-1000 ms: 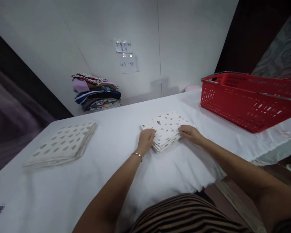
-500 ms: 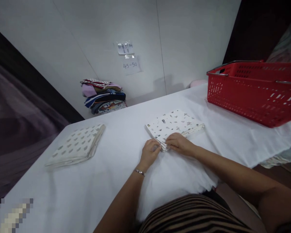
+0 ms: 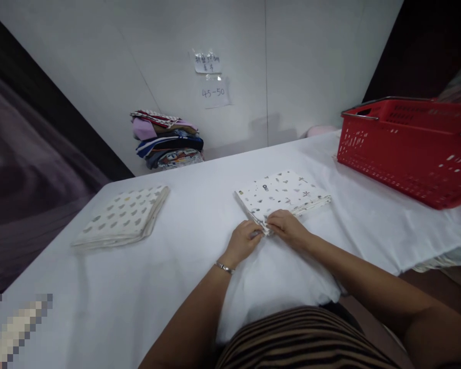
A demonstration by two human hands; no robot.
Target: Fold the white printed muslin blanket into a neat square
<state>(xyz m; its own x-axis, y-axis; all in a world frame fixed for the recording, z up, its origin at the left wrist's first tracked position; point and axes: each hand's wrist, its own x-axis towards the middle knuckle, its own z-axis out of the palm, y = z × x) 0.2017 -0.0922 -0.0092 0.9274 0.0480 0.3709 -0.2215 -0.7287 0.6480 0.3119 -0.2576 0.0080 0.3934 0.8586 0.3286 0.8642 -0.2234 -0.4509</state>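
A folded white cloth with small leaf and insect prints (image 3: 280,192) lies on the white-covered table (image 3: 192,287) in front of me. My left hand (image 3: 246,240) pinches the layers at its near corner. Right beside it, my right hand (image 3: 286,227) is closed on the same corner from the other side, fingertips nearly meeting the left ones. The exact grip of the fingertips on the layers is partly hidden. Farther left rests a second folded cloth (image 3: 123,215), cream with grey-green blotches, touched by neither hand.
A red plastic basket (image 3: 403,154) stands on the right of the table. Behind the table's far edge is a stack of folded fabrics (image 3: 169,141) against a white wall with paper notes (image 3: 213,92). A dark curtain hangs at left.
The camera view has shifted slightly. Both hands stay at the printed cloth's near corner, the fingers a little closer together over the layered edges.
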